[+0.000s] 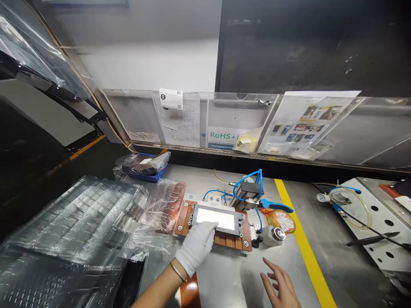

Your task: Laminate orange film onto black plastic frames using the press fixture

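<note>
one grey workbench (282, 273), yellow stripe (303, 244), copper plate (184, 216)

- One white-gloved hand (195, 248)
- One bare hand (278, 284)
- One thin silver bangle (178, 272)
- One flat rectangular grey-framed module with a white top (215, 219)
- One amber roll of packing tape (282, 220)
- One white cylindrical canister with a metal cap (272, 236)
- One blue plastic tray (150, 176)
- Three clear acrylic wall pockets (239, 112)
- One white perforated metal plate (382, 222)
</note>
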Demonstrator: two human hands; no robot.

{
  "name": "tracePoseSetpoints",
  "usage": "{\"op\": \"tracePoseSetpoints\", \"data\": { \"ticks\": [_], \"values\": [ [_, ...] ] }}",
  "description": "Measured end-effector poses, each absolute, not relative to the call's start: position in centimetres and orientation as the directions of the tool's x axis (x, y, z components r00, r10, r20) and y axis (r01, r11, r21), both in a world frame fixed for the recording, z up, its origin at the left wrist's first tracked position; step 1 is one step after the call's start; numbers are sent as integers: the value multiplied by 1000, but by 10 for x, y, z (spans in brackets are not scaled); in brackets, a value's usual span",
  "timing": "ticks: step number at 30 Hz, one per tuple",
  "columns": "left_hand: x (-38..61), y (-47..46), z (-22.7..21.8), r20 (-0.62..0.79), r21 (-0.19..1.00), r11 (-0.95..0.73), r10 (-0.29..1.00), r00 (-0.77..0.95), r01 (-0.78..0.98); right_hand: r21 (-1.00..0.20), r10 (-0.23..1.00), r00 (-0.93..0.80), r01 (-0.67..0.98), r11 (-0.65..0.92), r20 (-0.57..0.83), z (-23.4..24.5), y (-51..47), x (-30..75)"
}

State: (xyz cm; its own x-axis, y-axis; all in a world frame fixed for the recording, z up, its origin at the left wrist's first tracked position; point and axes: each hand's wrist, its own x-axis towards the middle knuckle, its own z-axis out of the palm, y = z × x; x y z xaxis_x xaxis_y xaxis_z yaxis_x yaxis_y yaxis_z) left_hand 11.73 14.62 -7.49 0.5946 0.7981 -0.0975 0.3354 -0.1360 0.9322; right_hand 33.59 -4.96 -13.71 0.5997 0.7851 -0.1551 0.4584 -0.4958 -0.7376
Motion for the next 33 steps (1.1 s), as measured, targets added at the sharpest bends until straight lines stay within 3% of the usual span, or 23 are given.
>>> {"op": "tracePoseSetpoints", "data": {
  "ticks": [2, 3, 5, 8, 11, 13, 15, 17, 19, 21, 24, 29, 33],
  "values": [
    [125, 153, -75, 77, 722, -526, 707, 703, 450, -675, 850, 517, 593, -438, -97, -130, -26, 348],
    [129, 156, -77, 111, 593, -643, 661, 742, 485, -643, 872, 486, 648, -409, -65, -126, -14, 352],
    [134, 158, -85, 119, 437, -729, 627, 770, 527, -586, 895, 446, 720, -373, -22, -118, 6, 356],
    [136, 158, -98, 138, 357, -762, 615, 776, 540, -545, 908, 418, 755, -366, -31, -105, 23, 358],
    [128, 159, -101, 180, 370, -745, 644, 744, 555, -542, 902, 426, 743, -392, -69, -92, 24, 360],
    [116, 164, -97, 192, 413, -644, 753, 630, 644, -552, 894, 440, 725, -411, -88, -85, 21, 360],
    [100, 172, -91, 111, 506, -439, 887, 448, 743, -581, 881, 463, 692, -429, -98, -83, 21, 358],
    [84, 182, -86, -76, 617, -194, 950, 302, 763, -635, 864, 490, 631, -445, -119, -86, 27, 353],
    [75, 193, -84, -245, 682, -27, 933, 263, 731, -707, 843, 511, 534, -463, -167, -93, 39, 346],
    [75, 201, -84, -323, 716, 31, 900, 292, 698, -774, 822, 513, 406, -485, -247, -100, 55, 338],
    [84, 203, -87, -388, 757, 89, 858, 336, 647, -831, 783, 497, 196, -520, -373, -106, 71, 328],
    [80, 160, -94, -516, 767, 291, 810, 279, 572, -861, 710, 523, -98, -499, -471, -109, 38, 304],
    [50, 108, -102, -487, 799, 320, 841, 236, 509, -839, 658, 520, -327, -435, -544, -120, -21, 270]
  ]
}}
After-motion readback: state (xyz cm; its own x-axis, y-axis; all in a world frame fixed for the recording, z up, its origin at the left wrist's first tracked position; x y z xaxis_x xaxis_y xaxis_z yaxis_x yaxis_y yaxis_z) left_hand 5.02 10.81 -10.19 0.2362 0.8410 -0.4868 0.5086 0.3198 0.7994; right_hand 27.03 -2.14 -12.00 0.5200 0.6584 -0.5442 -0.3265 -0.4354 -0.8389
